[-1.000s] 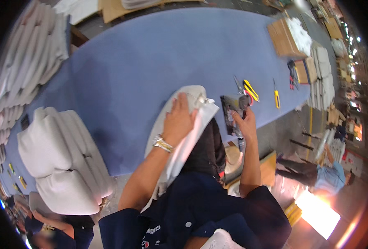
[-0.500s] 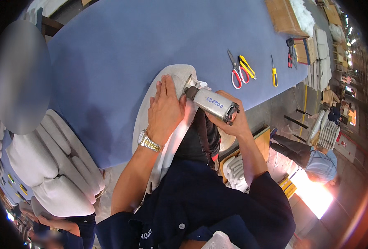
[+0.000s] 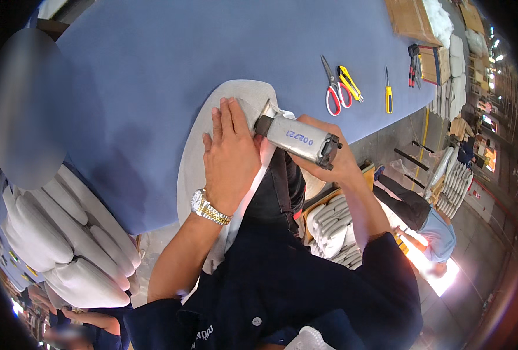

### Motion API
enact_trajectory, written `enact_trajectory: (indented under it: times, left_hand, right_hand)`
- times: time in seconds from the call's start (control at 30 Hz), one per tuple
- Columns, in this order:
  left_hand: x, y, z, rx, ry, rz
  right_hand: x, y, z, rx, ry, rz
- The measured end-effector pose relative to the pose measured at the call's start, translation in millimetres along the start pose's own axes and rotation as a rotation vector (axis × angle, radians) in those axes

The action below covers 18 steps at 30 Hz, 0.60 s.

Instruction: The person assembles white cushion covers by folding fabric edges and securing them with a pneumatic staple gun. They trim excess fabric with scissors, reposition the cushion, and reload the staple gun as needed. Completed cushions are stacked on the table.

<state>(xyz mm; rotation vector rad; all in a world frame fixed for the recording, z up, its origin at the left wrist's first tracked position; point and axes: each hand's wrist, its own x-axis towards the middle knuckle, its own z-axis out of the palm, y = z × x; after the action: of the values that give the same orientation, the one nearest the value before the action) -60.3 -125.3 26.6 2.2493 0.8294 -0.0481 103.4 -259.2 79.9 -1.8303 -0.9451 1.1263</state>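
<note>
The pale grey oval upholstered pad [image 3: 212, 134] is lying at the near edge of the blue-covered table [image 3: 154, 64]. The left hand [image 3: 231, 154] is pressing flat on it, fingers released and extended. The right hand [image 3: 335, 160] is clenching the grey cylindrical power stapler [image 3: 297, 139], its nose touching the pad's rim. Red-handled scissors [image 3: 332, 87] are lying well apart.

On the grey stapler [image 3: 297, 139] that my right hand [image 3: 336, 164] grips, a pale panel along the barrel carries blue handwritten marks. At the far end of the blue table [image 3: 154, 70] lies 1 flat brown cardboard box [image 3: 409, 18], just beside white padding. I see no screens or signs clearly enough to tell.
</note>
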Motion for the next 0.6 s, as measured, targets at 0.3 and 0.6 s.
enact_trajectory:
  times: [0.3,0.6]
  left_hand:
    - [1.4,0.1,-6.8,-0.038,-0.037,-0.013]
    - [1.9,-5.7,-1.4,-0.022,-0.005,0.043]
  right_hand:
    - [-20.1,18.5,15.2,-0.014,0.114,-0.072]
    - [-16.7,11.9,24.5,0.103,0.121,-0.068]
